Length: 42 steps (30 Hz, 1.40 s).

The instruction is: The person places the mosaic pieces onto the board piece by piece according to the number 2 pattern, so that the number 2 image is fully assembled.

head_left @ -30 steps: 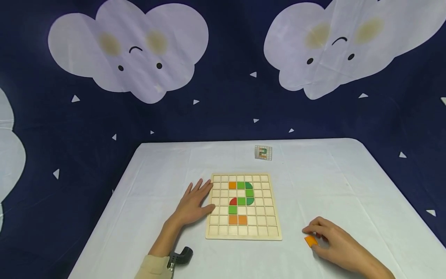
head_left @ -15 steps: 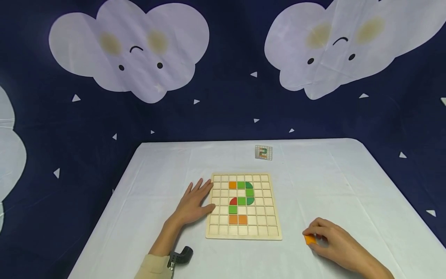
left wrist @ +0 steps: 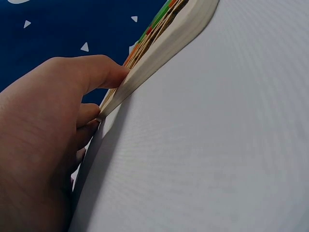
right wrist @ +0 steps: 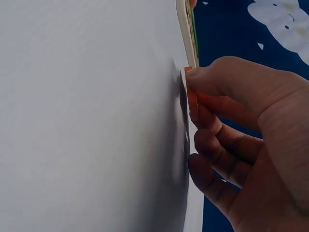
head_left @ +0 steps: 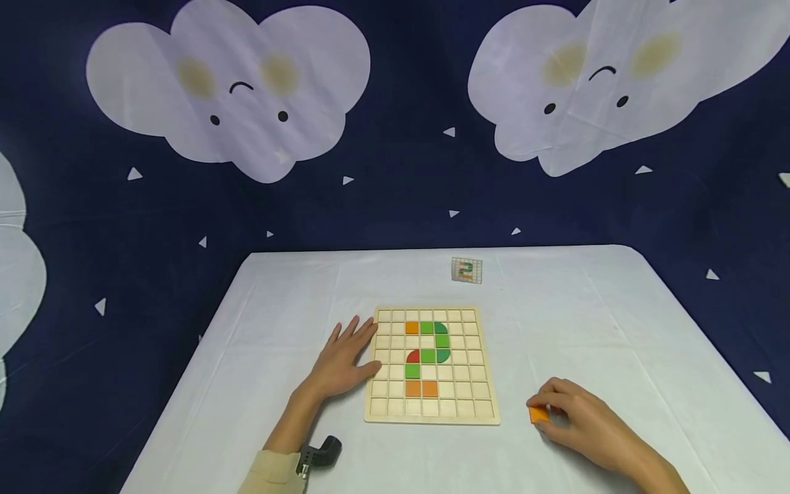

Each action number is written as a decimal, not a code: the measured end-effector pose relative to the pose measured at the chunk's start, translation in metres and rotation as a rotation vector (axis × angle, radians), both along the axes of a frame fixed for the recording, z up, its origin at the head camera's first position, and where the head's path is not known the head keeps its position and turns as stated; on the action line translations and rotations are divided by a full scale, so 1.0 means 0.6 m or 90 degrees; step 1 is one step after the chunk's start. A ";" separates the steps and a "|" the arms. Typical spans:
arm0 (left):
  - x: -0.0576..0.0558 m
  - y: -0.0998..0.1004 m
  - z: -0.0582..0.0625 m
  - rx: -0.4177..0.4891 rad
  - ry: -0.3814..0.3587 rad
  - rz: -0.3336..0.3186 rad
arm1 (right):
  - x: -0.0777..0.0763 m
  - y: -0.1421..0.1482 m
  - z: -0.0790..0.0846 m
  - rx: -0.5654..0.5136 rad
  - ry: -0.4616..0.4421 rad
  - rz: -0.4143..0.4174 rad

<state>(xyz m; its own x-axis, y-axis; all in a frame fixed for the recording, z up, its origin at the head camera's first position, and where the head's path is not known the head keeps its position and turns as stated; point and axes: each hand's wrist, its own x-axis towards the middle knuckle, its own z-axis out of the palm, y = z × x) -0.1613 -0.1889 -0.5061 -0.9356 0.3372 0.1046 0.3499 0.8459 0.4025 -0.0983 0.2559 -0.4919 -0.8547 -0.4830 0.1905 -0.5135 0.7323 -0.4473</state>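
Note:
A wooden grid board (head_left: 465, 391) lies mid-table, with orange, green and red tiles in its cells shaping part of a figure. Along the board's left edge rests my left hand (head_left: 341, 363), fingers spread; in the left wrist view its thumb (left wrist: 113, 73) touches the rim. To the right of the board, my right hand (head_left: 583, 418) pinches an orange square tile (head_left: 538, 414) between thumb and fingers. The right wrist view shows that orange tile (right wrist: 192, 99) edge-on, just above the white cloth.
A small pattern card (head_left: 466, 270) showing a coloured figure on a grid stands behind the board. White cloth (head_left: 296, 288) covers the table. A dark curtain (head_left: 407, 206) with clouds hangs behind. A black device (head_left: 322, 453) is at the left wrist.
My right hand has gripped the orange tile and moved slightly left and away from me, towards the board. The left hand and the board have stayed put.

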 end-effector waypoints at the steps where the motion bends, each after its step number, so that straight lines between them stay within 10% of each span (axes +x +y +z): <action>1: 0.000 0.000 0.000 0.000 0.000 0.000 | -0.001 -0.002 0.000 -0.001 0.000 0.003; 42: -0.002 0.000 -0.001 0.001 -0.008 0.006 | -0.061 -0.109 0.019 0.008 -0.016 0.051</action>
<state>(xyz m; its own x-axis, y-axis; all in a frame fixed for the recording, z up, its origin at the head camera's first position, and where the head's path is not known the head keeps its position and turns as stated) -0.1625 -0.1890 -0.5066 -0.9400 0.3280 0.0936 0.3367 0.8488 0.4075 -0.1348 0.1902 -0.4802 -0.8176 -0.5521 0.1634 -0.5595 0.6950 -0.4517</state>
